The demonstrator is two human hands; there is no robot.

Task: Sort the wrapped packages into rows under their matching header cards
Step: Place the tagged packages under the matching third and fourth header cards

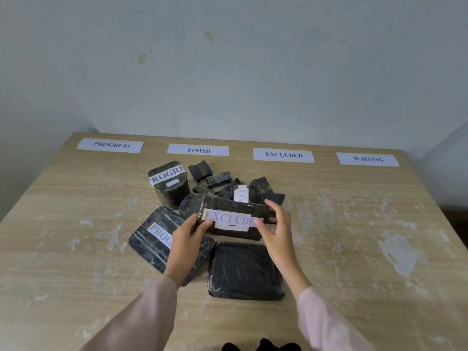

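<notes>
A black wrapped package labelled EXCLUDED (234,219) is held above the pile, my left hand (188,235) gripping its left end and my right hand (274,226) its right end. Four white header cards lie along the table's far edge: PROGRESS (110,145), FINISH (198,150), EXCLUDED (283,155), WAITING (367,159). In the pile, a tall rounded package marked PROGRESS (168,183) stands at the left. A flat PROGRESS package (154,236) lies partly under my left wrist. An unlabelled flat black package (244,271) lies nearest me. Several small black packages (215,177) sit behind.
The wooden table (354,236) has scuffed pale patches and bare surface on both sides of the pile. A pale wall rises right behind the header cards. Something black (263,347) shows at the bottom edge of the view.
</notes>
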